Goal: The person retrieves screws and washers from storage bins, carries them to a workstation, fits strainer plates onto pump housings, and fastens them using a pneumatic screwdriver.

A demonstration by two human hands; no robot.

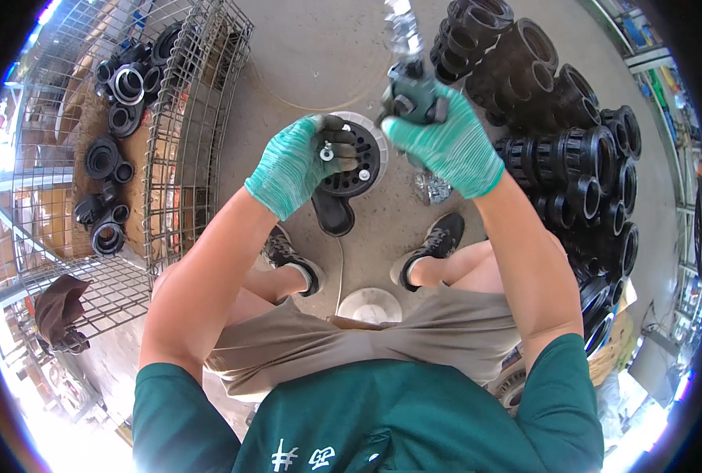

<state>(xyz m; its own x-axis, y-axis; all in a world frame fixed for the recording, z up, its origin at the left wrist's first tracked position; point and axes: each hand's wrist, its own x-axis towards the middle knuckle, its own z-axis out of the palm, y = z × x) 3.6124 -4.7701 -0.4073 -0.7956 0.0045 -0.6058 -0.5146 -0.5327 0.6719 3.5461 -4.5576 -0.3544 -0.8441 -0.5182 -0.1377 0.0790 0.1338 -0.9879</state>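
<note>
Both hands wear green striped gloves with dark fingertips. My left hand [296, 162], its fingers curled, holds a small silver bolt [327, 151] over a black round slotted part [375, 162]. That part has a black elbow-like outlet [335, 217] toward me and rests on a white round stand [356, 120]. Another silver fastener [364, 175] sits on its face. My right hand [445, 138] is closed round a dark power driver [415, 94], raised to the right of the part. The driver's silvery far end [402, 27] is smeared by motion.
A wire cage [197, 102] with black pipe fittings [106, 158] stands at left. Stacked black fittings [556, 150] line the right. A clear bag of small metal pieces [431, 188] lies near my right shoe [437, 240]. A white round seat [369, 306] shows between my legs.
</note>
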